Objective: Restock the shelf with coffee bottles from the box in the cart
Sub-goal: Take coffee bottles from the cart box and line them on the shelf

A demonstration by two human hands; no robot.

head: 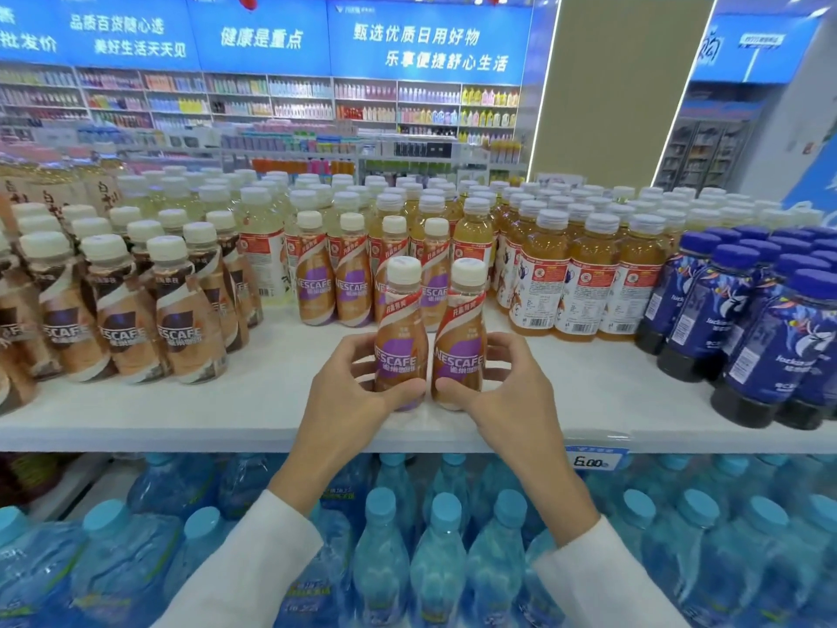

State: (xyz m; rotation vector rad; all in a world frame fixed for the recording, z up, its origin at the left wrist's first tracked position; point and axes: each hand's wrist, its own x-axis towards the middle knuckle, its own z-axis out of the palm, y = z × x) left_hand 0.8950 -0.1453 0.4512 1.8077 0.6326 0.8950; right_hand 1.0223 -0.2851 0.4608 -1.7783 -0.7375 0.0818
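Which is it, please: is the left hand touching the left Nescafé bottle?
Touching: in the head view the left hand wraps thumb and fingers round the left Nescafé bottle.

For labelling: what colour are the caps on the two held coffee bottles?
Both caps are cream-white, clearest in the head view.

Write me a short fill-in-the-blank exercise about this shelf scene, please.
1. The left hand grips the left coffee bottle, the right hand the right coffee bottle; both labels read ____.
2. The water bottles below the shelf have ____ caps.
3. The price tag on the shelf edge reads ____.
Missing words: NESCAFE; blue; 6.00
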